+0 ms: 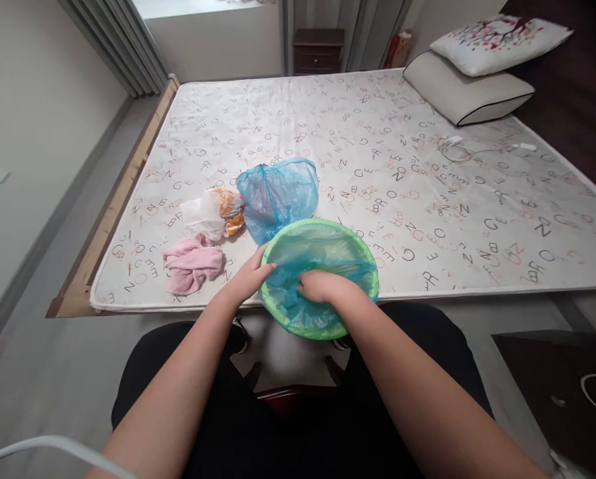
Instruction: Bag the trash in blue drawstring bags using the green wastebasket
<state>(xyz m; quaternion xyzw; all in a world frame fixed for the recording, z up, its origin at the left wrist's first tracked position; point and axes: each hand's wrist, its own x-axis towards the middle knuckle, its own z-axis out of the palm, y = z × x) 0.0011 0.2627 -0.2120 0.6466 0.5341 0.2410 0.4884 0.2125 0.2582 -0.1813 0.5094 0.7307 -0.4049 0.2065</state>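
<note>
A round bright green bin [372,249], seen from above, is lined with a thin blue plastic bag [302,316] that folds over parts of its rim. My left hand [255,271] grips the rim on the left side, thumb over the edge. Inside the bin, my right hand [320,286] is closed against the liner with curled fingers; their tips are hidden. A second crumpled, puffed-up blue plastic bag [281,196] lies on the mattress just behind the bin. To its left sits a white and orange plastic bag [211,211], with a pink cloth [194,263] in front of that.
The letter-patterned mattress [358,120] rests in a wooden bed frame [113,206]. Two pillows [472,86] are stacked at the far right, with a white cable [460,152] nearby. A dark surface [552,386] stands at the lower right; a white cord [53,442] crosses the lower left.
</note>
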